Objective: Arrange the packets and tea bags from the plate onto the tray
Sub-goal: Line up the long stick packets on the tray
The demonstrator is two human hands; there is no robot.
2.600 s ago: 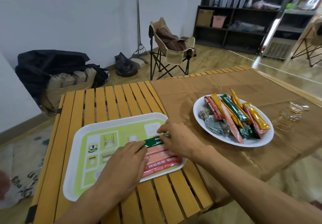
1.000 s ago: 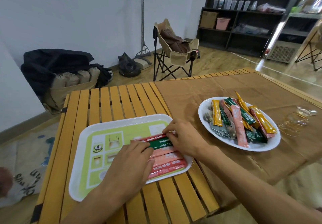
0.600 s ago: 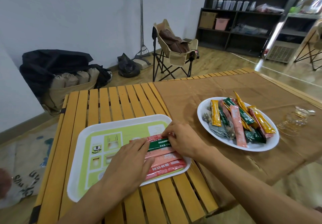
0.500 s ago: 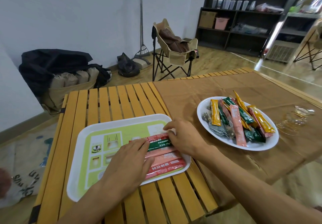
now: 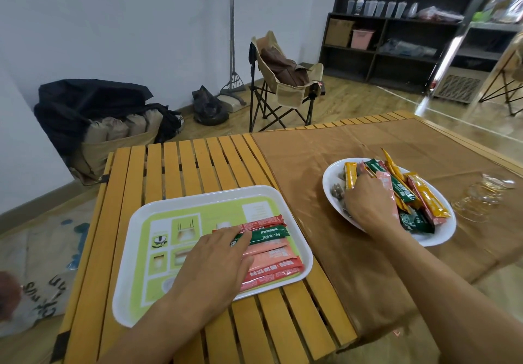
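A white tray with a green print (image 5: 198, 198) lies on the slatted wooden table (image 5: 195, 165). At its right end, a red, a green (image 5: 268, 234), pink and red stick packets lie side by side. My left hand (image 5: 215, 261) rests flat on their left ends, fingers extended. A white plate (image 5: 441, 236) on the brown cloth holds several yellow (image 5: 350, 175), green (image 5: 403, 192), pink and orange packets and a tea bag (image 5: 336, 191). My right hand (image 5: 368, 202) is down in the plate's left half, fingertips hidden among the packets.
A crumpled clear wrapper (image 5: 481, 193) lies on the brown cloth (image 5: 325, 159) right of the plate. Beyond the table stand a folding chair (image 5: 283, 80), a dark bag pile (image 5: 93, 109) and shelves (image 5: 396, 38).
My right hand has left the tray's packets and moved right into the plate. My left hand stays flat on the row of packets.
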